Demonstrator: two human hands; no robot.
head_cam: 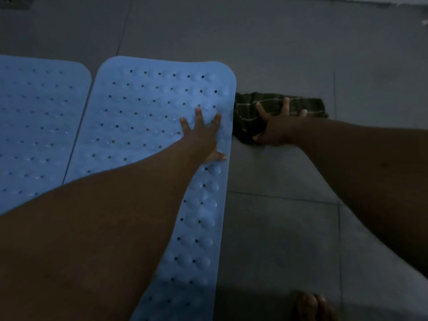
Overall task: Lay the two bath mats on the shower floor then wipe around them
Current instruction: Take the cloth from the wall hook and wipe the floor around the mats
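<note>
Two light-blue bath mats with holes and bumps lie flat side by side on the grey tiled floor: one at the far left (34, 126), one in the middle (143, 117). My left hand (203, 135) presses flat with spread fingers on the right part of the middle mat. Just beyond that mat's right edge lies a dark checked cloth (308, 105). My right hand (278, 128) rests on the cloth with its fingers spread and presses it to the floor.
Grey floor tiles (289, 239) with thin grout lines stretch to the right and behind the mats. A dark floor drain grate (14, 2) sits at the top left corner. My bare toes (310, 304) show at the bottom edge.
</note>
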